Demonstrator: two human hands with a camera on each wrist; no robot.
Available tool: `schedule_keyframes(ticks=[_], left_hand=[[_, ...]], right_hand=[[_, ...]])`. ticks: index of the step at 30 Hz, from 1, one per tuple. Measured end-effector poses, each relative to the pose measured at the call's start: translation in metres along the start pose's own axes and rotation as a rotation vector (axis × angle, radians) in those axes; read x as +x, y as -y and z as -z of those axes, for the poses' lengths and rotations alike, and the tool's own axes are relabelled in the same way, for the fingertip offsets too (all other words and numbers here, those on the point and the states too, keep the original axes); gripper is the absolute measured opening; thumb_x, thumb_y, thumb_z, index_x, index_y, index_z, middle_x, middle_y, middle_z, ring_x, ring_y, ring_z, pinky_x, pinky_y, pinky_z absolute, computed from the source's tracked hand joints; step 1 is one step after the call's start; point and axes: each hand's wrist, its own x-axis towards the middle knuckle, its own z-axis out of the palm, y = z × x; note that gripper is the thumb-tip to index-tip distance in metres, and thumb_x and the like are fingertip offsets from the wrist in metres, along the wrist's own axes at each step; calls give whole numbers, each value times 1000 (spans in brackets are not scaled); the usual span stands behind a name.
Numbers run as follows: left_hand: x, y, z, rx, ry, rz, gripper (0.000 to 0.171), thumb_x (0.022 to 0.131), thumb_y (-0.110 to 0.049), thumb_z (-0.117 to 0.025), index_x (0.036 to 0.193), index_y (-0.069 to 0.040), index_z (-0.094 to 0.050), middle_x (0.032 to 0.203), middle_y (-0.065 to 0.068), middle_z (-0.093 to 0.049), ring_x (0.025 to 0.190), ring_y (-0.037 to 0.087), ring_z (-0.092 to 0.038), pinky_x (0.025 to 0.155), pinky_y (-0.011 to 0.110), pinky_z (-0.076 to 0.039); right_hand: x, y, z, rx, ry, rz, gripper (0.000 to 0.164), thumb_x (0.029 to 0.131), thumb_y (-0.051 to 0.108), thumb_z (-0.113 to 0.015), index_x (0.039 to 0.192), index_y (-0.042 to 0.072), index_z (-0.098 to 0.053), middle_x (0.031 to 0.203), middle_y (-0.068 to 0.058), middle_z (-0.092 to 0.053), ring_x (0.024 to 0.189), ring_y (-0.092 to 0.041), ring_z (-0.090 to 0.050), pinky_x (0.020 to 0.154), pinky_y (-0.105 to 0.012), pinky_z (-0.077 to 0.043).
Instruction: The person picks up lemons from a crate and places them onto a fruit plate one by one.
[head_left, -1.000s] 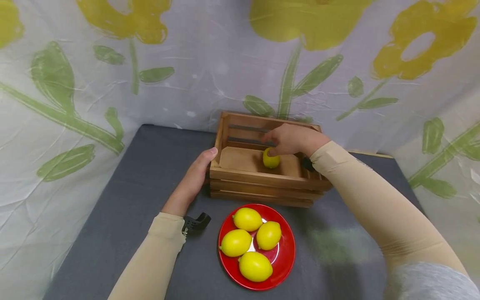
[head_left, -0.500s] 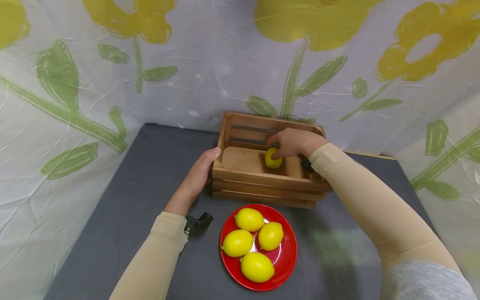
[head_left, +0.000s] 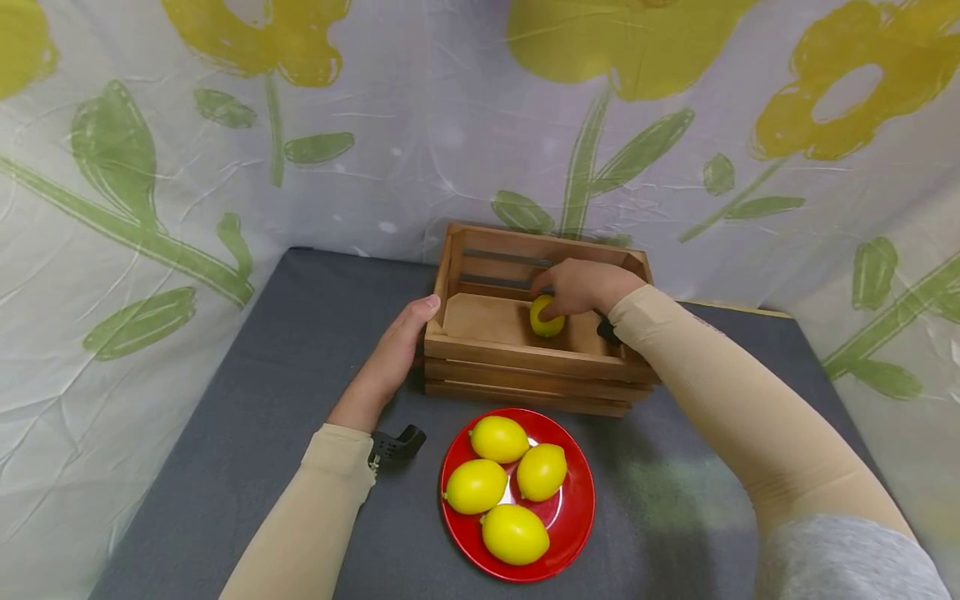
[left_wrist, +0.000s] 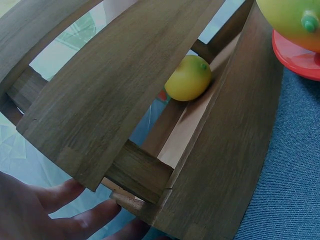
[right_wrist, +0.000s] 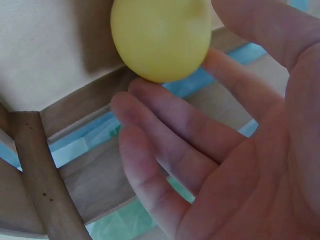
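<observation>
The wooden slatted crate (head_left: 525, 354) stands at the back of the table. A yellow lemon (head_left: 544, 328) lies on its floor, and my right hand (head_left: 588, 285) pinches it between thumb and fingers. From the right wrist, the lemon (right_wrist: 160, 37) sits against the fingertips, with the thumb at its upper right. My left hand (head_left: 390, 346) rests along the crate's left end, its thumb at the top rim. In the left wrist view, the fingers (left_wrist: 95, 215) touch the crate's end slats and look fairly straight.
In front of the crate stands a red plate (head_left: 573, 529) bearing several lemons (head_left: 514, 534). The dark grey table (head_left: 285, 358) meets a flower-patterned cloth (head_left: 420, 125) behind. Both wrists carry black camera mounts; the left one (head_left: 397, 444) is beside the plate.
My right hand has lowered onto the lemon in the crate, and its thumb and fingers have closed on it. The left hand keeps its place at the crate's end.
</observation>
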Motion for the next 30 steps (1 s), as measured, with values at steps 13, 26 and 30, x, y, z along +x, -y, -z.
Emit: schedule_keyframes(ticks=[13,26,30], left_hand=[[-1,0,0,-7,4,-17,78,107,-62,-40,169,-16,-34,177,8,-27,164,34,-25,125,77,-25],[-2,-4,1,-31,21,-12,79,106,-64,-41,168,-16,-34,176,8,-29,163,33,-26,126,75,-26],[-3,-3,1,-31,16,-11,79,106,-64,-41,167,-16,-34,176,8,-29,162,33,-27,126,74,-26]], right_hand=[[12,9,-9,-59,46,-15,62,95,35,-75,155,24,-60,161,-9,-56,129,-31,-57,113,-52,-50],[16,11,-9,-53,67,-13,62,94,34,-79,152,24,-62,157,-10,-58,127,-32,-56,110,-52,-51],[17,11,-9,-61,68,-1,60,93,34,-79,150,23,-64,155,-9,-59,125,-32,-57,108,-52,-52]])
